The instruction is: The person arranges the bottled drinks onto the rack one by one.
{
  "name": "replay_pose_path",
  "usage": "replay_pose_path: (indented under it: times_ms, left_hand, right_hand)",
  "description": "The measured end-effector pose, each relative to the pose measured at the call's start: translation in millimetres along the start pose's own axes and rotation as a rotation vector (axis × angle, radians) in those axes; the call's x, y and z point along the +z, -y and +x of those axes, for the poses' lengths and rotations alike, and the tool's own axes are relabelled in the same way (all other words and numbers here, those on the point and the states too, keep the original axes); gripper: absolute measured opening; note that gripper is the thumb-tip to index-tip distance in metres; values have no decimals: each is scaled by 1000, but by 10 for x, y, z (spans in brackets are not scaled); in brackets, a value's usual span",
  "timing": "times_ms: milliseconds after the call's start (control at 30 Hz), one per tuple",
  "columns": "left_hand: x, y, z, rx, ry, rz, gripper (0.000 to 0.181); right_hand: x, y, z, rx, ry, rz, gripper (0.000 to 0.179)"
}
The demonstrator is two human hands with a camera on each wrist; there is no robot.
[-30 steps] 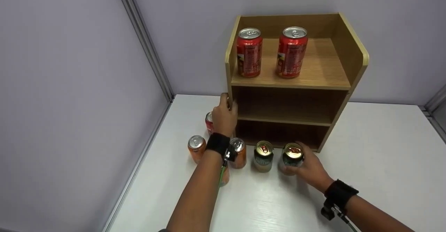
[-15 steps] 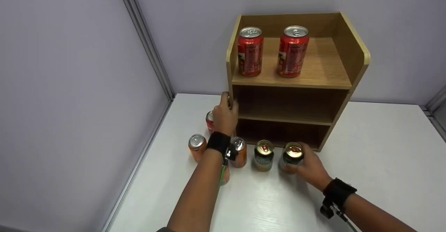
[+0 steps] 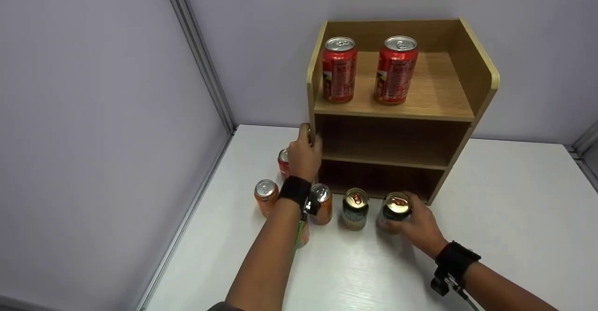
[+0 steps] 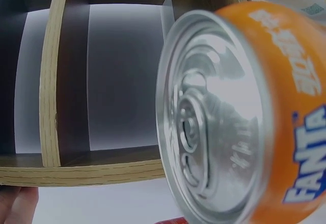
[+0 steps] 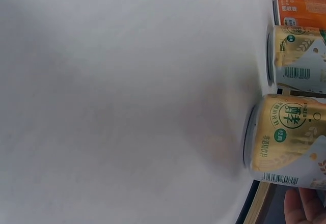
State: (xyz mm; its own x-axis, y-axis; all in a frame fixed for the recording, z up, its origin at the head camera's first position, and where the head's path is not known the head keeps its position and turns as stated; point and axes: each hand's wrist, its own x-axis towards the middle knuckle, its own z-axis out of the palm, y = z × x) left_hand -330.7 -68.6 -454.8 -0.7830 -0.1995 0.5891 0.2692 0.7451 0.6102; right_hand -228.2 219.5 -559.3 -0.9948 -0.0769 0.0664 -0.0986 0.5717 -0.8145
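My left hand [image 3: 304, 158] grips the left side panel of a small wooden shelf [image 3: 392, 111]; its fingertips [image 4: 20, 203] show beside the panel in the left wrist view. On the white table, in front of the shelf's lower right, my right hand [image 3: 417, 224] holds a drink can [image 3: 397, 203] with a gold lid and dark upper band. In the right wrist view that gold and white can [image 5: 290, 140] has fingers [image 5: 304, 203] at its far side. A matching can [image 3: 355, 209] stands just left of it. Two red cans [image 3: 339, 70] stand upright on the top shelf.
Orange cans [image 3: 266, 199] stand around my left forearm, one large Fanta can [image 4: 285, 112] close to the left wrist camera. A red can [image 3: 283, 162] is partly hidden behind my left hand. Grey walls [image 3: 117, 129] border the table's left and back.
The head view has shifted slightly, so the shelf and cans appear a little further right. Both hands keep their holds, with no other clear movement.
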Motion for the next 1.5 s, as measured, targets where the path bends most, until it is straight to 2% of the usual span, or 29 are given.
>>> replay_pose_path:
  times_ms: [200,600,833,1367,1500]
  left_hand:
    - [7,-6,-1,-5,-2,-6,23]
    - [16,12,1,3,-11,-6,22]
    - [26,16,5,-7,2,-11,22]
    - [18,4,2,-6,6,-26,19]
    - [17,10,0,-10,13,-28,19]
  right_hand:
    - [-57,12,-7,5,-13,30,87]
    - [-145,110,-22,-88,-55,1,78]
    - [-203,202,-61,-112,-66,-1,75]
    - [-371,549,-166,-147,-84,35,76]
    - [-420,646,-181,-161,-106,13,75]
